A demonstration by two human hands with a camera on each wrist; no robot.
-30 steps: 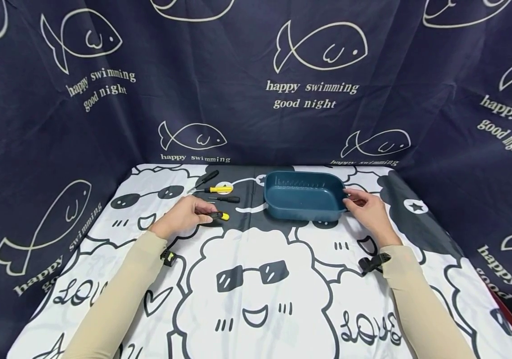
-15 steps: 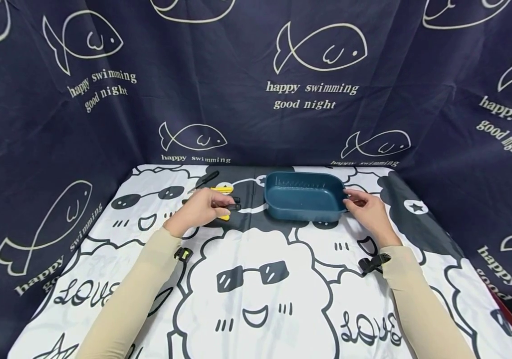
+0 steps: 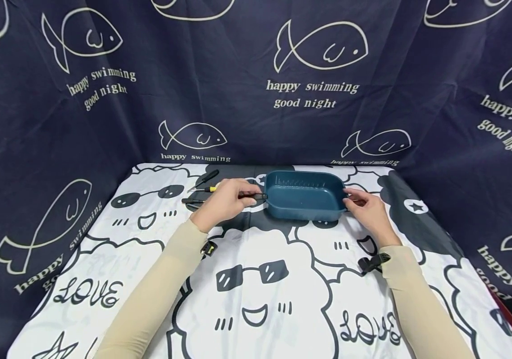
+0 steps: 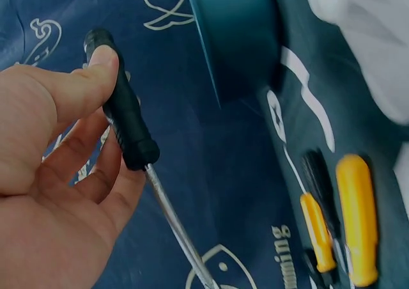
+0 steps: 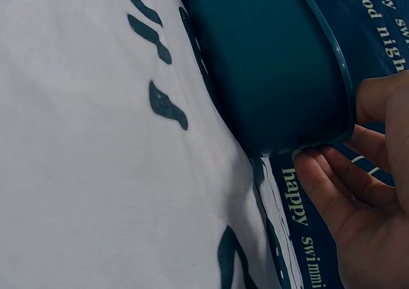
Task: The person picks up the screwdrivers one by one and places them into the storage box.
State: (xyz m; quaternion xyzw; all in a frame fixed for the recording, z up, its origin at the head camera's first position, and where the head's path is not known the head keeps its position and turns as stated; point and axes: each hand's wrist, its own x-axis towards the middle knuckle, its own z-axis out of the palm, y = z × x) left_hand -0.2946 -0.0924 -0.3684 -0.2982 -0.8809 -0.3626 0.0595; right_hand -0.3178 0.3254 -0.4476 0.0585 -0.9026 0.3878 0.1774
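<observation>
Fingers of the left hand [image 3: 229, 199] pinch a black-handled, steel-shafted screwdriver [image 4: 124, 113] beside the blue rectangular plastic tub [image 3: 303, 215]; those of the right hand [image 3: 369, 212] grip its opposite end. I judge this the carrying step; next, I'd clear the rim before releasing.

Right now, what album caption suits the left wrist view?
A left hand holds a black-handled screwdriver, a teal basin and yellow-handled tools beyond.

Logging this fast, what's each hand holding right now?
Left hand: holding a black-handled screwdriver.
Right hand: holding the blue bin by its end.
</observation>
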